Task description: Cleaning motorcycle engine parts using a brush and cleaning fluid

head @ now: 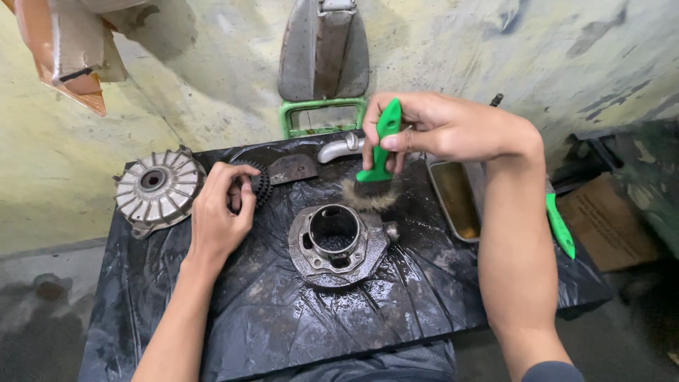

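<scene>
My right hand (438, 127) grips a green-handled brush (378, 152), its worn bristles pressed on the far rim of a grey metal engine cylinder (336, 244) that lies in the middle of the black plastic-covered table (283, 325). My left hand (219, 209) rests to the cylinder's left, fingers curled around a dark toothed gear (262, 184). The cylinder's round bore faces up, empty.
A ribbed silver round cover (157, 187) lies at the table's left. A dark plate (291, 168) and a curved silver pipe (341, 147) sit at the back. A metal tray of brownish liquid (456, 198) and another green tool (560, 228) are on the right. A cardboard box (612, 219) stands beyond.
</scene>
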